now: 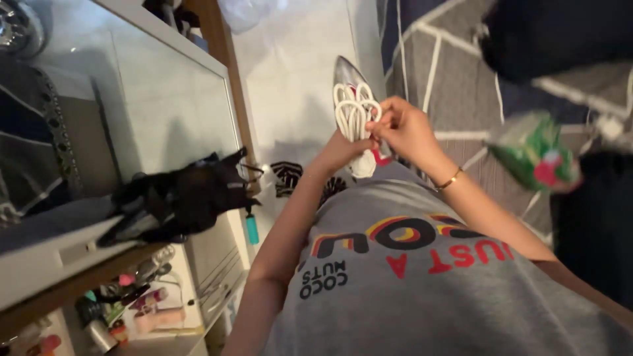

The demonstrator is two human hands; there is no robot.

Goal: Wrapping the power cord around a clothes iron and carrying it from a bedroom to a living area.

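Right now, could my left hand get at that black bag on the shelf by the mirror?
Probably yes. The black bag lies uncovered on the left, but the left hand is busy gripping the white cord with the right hand, so it must let go first.

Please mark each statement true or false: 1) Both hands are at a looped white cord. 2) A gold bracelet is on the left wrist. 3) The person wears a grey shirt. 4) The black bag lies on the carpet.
1) Both hands are at a looped white cord. True: the left hand grips the bundle from below and the right hand pinches its loops.
2) A gold bracelet is on the left wrist. False: it is on the right wrist.
3) The person wears a grey shirt. True.
4) The black bag lies on the carpet. False: it rests on the ledge under the mirror.
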